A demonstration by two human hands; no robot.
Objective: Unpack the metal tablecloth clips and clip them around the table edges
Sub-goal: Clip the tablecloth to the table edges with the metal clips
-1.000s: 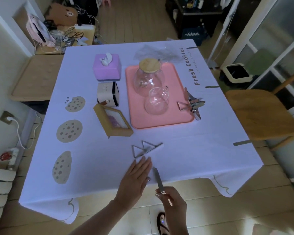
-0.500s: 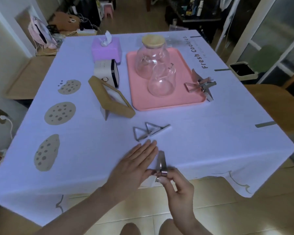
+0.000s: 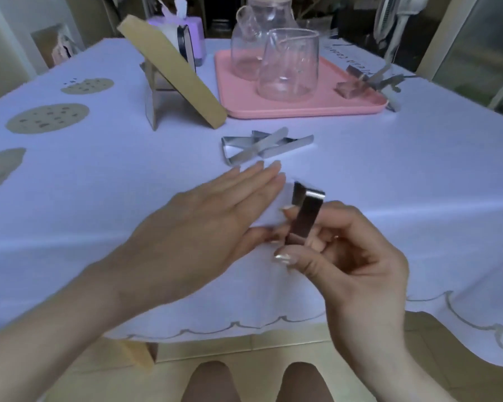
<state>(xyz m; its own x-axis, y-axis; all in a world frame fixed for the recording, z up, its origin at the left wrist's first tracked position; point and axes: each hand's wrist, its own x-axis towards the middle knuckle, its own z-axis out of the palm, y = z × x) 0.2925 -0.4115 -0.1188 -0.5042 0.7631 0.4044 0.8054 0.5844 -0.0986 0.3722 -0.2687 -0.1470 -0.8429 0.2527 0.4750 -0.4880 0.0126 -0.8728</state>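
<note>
The left hand [image 3: 215, 221] lay flat, fingers straight, likely steadying the tablecloth [image 3: 389, 181]. The right hand [image 3: 352, 256] pinched a clip [image 3: 304, 216] at the table edge, seemingly to push it on.

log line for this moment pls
left hand: flat on tablecloth | right hand: pinches metal clip at near edge | spare clips: loose beyond hands

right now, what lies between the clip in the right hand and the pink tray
Head view: two loose clips lie on the tablecloth between the held clip and the pink tray.
</note>
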